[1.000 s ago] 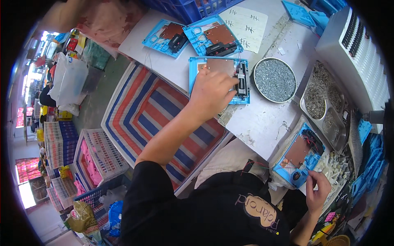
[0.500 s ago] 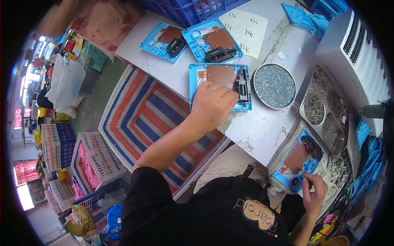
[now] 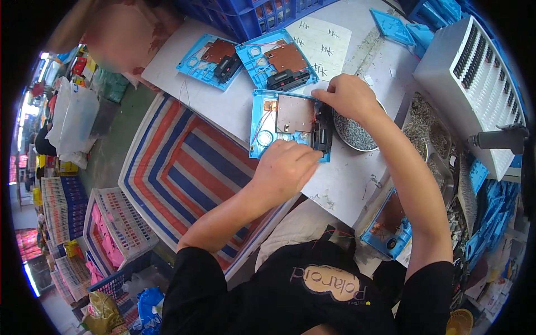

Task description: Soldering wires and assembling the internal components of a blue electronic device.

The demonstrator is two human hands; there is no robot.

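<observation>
Pinching the blue plastic frame (image 3: pixel 290 124) at its near edge, the left hand (image 3: pixel 285 167) steadies it mid-table; the right hand (image 3: pixel 347 96) fingers press its black module (image 3: pixel 321 131), apparently seating it; next likely needs fastening.

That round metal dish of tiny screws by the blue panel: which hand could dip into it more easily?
Probably the right hand: it rests at the blue plastic panel's far edge, right beside the round metal dish of screws. The left hand presses the panel's near edge, farther off.
</observation>
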